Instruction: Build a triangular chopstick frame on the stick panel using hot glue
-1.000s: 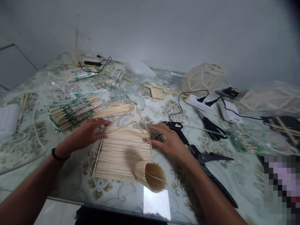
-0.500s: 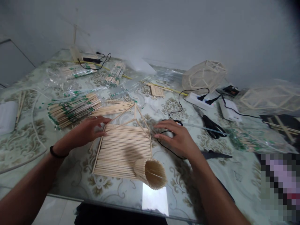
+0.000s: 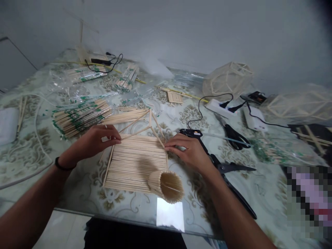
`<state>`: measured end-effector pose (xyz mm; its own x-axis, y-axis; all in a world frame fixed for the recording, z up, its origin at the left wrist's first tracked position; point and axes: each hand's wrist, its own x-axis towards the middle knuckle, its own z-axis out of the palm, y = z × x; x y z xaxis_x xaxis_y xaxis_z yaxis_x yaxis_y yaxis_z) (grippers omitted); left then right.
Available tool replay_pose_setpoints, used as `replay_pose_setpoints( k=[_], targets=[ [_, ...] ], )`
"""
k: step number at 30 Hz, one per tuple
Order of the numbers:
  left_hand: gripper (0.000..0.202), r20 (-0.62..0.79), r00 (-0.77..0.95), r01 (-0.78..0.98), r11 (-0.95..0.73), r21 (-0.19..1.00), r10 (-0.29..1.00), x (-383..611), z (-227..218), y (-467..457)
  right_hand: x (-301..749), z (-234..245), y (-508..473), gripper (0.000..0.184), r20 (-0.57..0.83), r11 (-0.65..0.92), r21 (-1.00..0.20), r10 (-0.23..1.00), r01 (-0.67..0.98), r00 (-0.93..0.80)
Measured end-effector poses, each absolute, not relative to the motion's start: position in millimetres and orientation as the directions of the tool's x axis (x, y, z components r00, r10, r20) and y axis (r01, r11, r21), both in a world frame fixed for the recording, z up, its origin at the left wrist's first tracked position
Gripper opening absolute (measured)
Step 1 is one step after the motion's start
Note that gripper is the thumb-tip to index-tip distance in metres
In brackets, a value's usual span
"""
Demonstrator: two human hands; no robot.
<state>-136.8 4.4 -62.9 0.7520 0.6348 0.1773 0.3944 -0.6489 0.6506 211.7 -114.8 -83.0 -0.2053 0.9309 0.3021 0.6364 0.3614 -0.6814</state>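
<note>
A flat panel of thin wooden sticks (image 3: 137, 155) lies on the table before me. At its far edge stands a triangular stick frame (image 3: 150, 119) with an upper and a lower pair of slanting sticks. My left hand (image 3: 100, 140) pinches the frame's left corner. At its right corner, the fingers of my right hand (image 3: 190, 148) are closed on the frame. A round stick cup (image 3: 155, 183), its mouth facing me, rests on the panel's near right corner. Beyond my right hand lies a black glue gun (image 3: 192, 133), partly covered by that hand.
Bagged stick bundles (image 3: 83, 117) and loose sticks (image 3: 127, 116) lie at left and behind. To the right are black scissors (image 3: 234, 136), cutters (image 3: 233, 168) and a power strip (image 3: 220, 109). Stick lanterns (image 3: 228, 81) stand against the wall. A small stick panel (image 3: 175, 97) lies farther back.
Both hands have closed on the triangular frame's lower corners. My right hand moved left onto its corner, where before it hovered apart with open fingers. The view shifted slightly.
</note>
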Motion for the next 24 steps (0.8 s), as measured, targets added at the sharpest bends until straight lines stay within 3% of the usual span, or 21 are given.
replay_pose_setpoints(
  k=[24],
  targets=[
    [0.027, 0.206, 0.737, 0.414, -0.671, 0.616, 0.644, -137.0, -68.2, 4.8, 210.7, -83.6, -115.1, 0.015, 0.336, 0.419, -0.629, 0.906, 0.655, -0.257]
  ],
)
